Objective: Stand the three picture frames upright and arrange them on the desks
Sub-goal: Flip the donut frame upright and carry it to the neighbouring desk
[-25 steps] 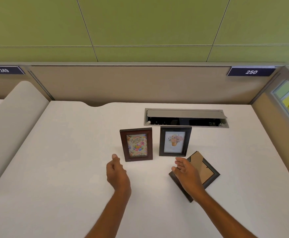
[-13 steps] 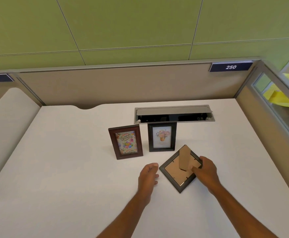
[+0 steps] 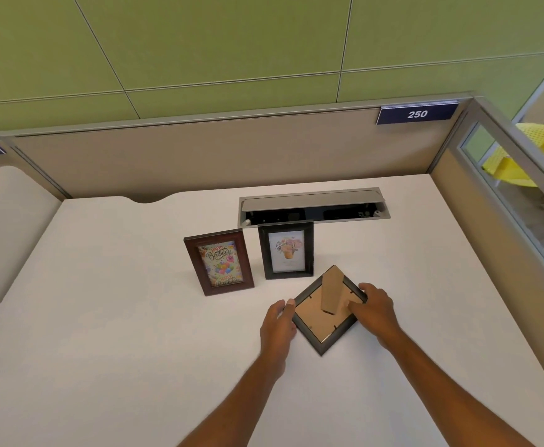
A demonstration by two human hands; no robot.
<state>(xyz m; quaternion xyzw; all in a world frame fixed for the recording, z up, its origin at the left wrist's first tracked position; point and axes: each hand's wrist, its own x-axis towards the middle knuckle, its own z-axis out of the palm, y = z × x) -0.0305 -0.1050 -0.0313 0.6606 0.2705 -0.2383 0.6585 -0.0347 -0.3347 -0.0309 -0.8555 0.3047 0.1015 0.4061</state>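
A brown frame with a birthday card [image 3: 219, 263] stands upright on the white desk [image 3: 109, 301]. Right of it a black frame with a flower picture [image 3: 286, 250] also stands upright. In front of them a third black frame [image 3: 323, 317] lies face down, turned like a diamond, its cardboard back stand raised. My left hand [image 3: 277, 321] touches its left corner with the fingertips. My right hand [image 3: 374, 308] grips its right edge, thumb on the cardboard back.
An open grey cable tray [image 3: 312, 208] is sunk into the desk behind the frames. Beige partitions [image 3: 199, 156] close the back and the right side, with a sign reading 250. A second desk surface [image 3: 2, 227] is at the left.
My left hand came right to the lying frame's left corner. My right hand closed on its right edge, and the back stand is raised where earlier it lay flatter.
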